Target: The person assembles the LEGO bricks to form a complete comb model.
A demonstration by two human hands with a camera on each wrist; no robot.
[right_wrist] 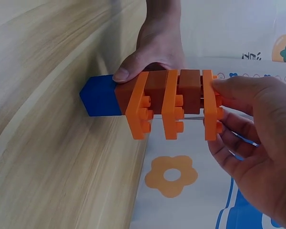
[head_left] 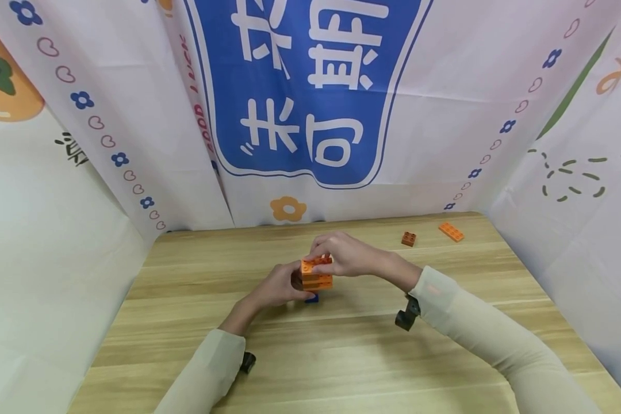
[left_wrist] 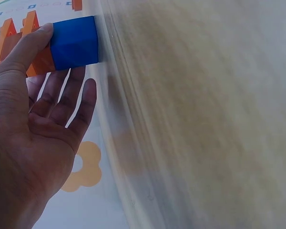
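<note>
A tower of toy building bricks stands upright on the table, with a blue brick at its base. Above that, brown bricks alternate with orange plates that jut out to one side. My left hand grips the lower part, its thumb near the joint between the blue brick and the lowest brown one. The topmost orange plate is pinched by my right hand. Whether this plate is fully seated I cannot tell.
Toward the back right of the wooden table lie a loose brown brick and a loose orange plate. Printed white cloth hangs behind the table and along both sides.
</note>
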